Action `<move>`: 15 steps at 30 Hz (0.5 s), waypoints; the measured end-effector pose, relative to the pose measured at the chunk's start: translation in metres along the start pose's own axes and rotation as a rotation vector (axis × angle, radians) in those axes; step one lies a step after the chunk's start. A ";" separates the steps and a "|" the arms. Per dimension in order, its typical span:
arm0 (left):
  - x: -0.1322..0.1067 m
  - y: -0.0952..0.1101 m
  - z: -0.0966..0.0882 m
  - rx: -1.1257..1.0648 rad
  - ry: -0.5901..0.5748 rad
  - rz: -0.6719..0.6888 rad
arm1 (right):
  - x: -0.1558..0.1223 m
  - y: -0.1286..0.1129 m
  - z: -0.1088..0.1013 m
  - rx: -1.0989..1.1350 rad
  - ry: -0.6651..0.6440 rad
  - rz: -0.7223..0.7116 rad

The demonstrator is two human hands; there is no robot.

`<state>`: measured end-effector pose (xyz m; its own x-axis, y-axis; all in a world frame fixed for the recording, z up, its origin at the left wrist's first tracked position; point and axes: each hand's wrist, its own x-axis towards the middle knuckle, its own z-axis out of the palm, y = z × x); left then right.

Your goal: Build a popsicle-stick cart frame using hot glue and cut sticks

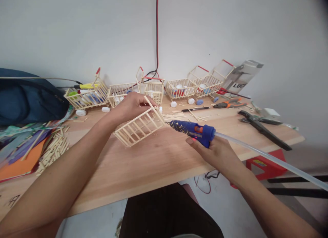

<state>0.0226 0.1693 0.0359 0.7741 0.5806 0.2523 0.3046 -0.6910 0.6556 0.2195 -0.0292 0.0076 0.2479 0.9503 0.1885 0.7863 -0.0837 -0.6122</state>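
Note:
My left hand [135, 104] grips a small cart basket [139, 128] built of thin wooden sticks, holding it tilted above the wooden table. The fingers close around its upper far side, partly hidden behind the sticks. In my right hand [217, 152] is a blue glue gun [196, 130], its dark nozzle crusted with flecks. The nozzle tip meets or nearly meets the basket's right corner; I cannot tell if they touch. A long clear glue stick [269, 159] juts from the gun's back end. A small red light glows near my right thumb.
Several finished stick carts [180, 88] with bottle-cap wheels line the wall. Orange-handled pliers [229, 103], a black pen [196, 109] and black-handled cutters [263, 128] lie at the right. A pile of cut sticks [55, 149] and a blue bag [30, 97] are at the left.

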 end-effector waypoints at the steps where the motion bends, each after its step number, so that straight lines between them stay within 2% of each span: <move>1: 0.000 0.000 0.000 0.000 0.001 -0.002 | 0.000 0.000 0.000 -0.004 0.007 0.000; 15: 0.000 -0.003 0.000 -0.008 0.005 -0.002 | 0.000 0.002 0.001 -0.030 0.013 -0.025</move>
<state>0.0216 0.1710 0.0335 0.7709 0.5840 0.2544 0.3015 -0.6864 0.6618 0.2203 -0.0289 0.0061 0.2351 0.9481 0.2140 0.8090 -0.0689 -0.5837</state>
